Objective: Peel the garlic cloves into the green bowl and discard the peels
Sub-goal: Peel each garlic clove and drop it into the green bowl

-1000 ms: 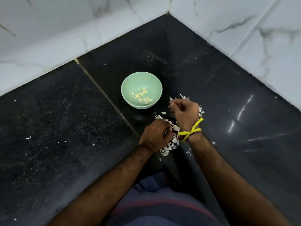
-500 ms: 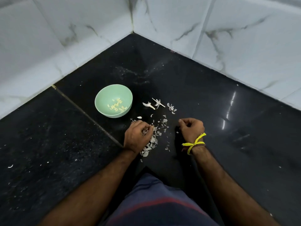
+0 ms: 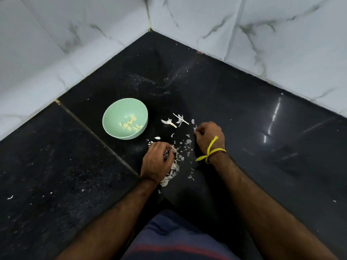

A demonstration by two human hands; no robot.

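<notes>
Polished black stone makes up the counter (image 3: 244, 128), glossy and speckled, running into a corner of white marbled wall tiles (image 3: 281, 44), with a thin seam crossing its left part. Left of centre, well in from the counter's near edge, stands the green bowl (image 3: 112, 117), smooth and round, matte like plastic, with a small heap of pale peeled garlic cloves (image 3: 131, 124) in its bottom. Just right of the bowl, papery white peels (image 3: 180, 152) lie scattered on the stone, thickest under the left hand (image 3: 156, 163), whose fingers are curled over a clump of them, seemingly gathering them up. Further right, the right hand (image 3: 209, 136), a yellow string (image 3: 209, 152) tied at its wrist, pinches a small white scrap at its fingertips; whether that is peel or clove I cannot tell. The peels look weightless, thin and brittle, likely to flutter or cling to skin, so sweeping them into a cupped palm should serve better than picking singly. Cloves are firm and slightly slick; a fingertip pinch across the middle suits them
</notes>
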